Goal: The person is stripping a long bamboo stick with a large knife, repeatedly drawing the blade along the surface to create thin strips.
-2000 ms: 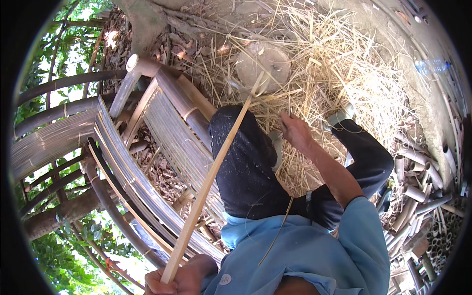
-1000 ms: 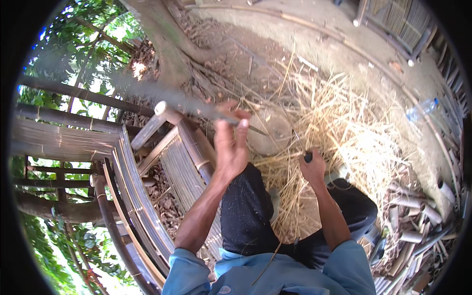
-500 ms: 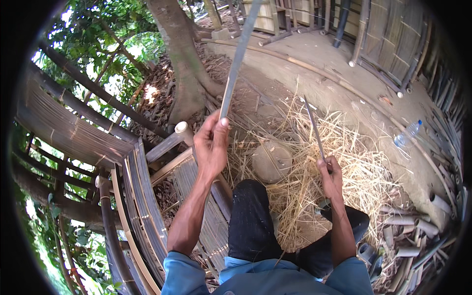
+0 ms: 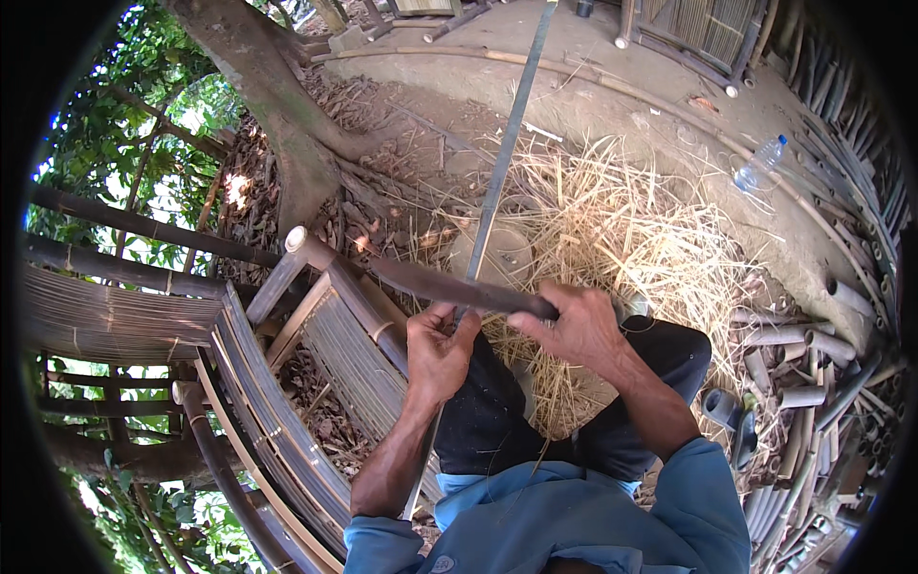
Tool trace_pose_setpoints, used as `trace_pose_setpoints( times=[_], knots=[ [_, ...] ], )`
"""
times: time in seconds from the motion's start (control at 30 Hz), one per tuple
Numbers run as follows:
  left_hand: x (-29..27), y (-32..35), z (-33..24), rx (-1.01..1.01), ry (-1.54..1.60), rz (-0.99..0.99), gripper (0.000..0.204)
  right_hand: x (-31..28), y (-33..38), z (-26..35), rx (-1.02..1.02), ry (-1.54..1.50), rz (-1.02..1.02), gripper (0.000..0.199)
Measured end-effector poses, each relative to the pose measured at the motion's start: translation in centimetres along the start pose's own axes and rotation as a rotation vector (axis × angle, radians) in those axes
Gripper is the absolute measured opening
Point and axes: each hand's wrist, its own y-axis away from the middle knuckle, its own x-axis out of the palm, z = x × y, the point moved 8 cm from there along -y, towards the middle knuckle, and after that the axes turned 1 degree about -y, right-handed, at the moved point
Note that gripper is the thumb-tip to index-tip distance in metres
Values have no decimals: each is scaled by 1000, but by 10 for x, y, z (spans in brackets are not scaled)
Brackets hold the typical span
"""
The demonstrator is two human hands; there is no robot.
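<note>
Bamboo strip pinched in left hand, running from lap out past the straw pile. Long knife gripped in right hand, blade laid across strip just above left hand. Shaving apparently under way; most of strip's length beyond the blade.

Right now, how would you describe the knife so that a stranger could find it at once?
Start at the tree trunk, then go down to the hands. The right hand grips the knife, which lies crosswise. Unlike the long pale strip in the left hand, it is short, broad and dark.
</note>
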Motion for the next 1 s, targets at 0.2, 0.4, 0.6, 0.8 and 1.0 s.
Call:
trace_pose_setpoints(
  times=[0.2, 0.4, 0.6, 0.8, 1.0],
  knots=[
    [3, 17, 1, -137, 36, -5, 21, 5, 7, -10, -51, 90, 0, 64],
    [3, 33, 11, -168, 48, 7, 25, -2, -6, -33, 191, 21, 73, 69],
    [-19, 77, 20, -358, -114, -36, 27, -12, -27, -77, 233, 94, 62, 75],
    [-49, 159, 61, -571, -70, 30, 24, -77, -52, -238, 650, 214, -124, 91],
    [-40, 112, 40, -547, 25, 124, 31, -14, -12, -125, 391, 0, 18, 75]
  ],
)
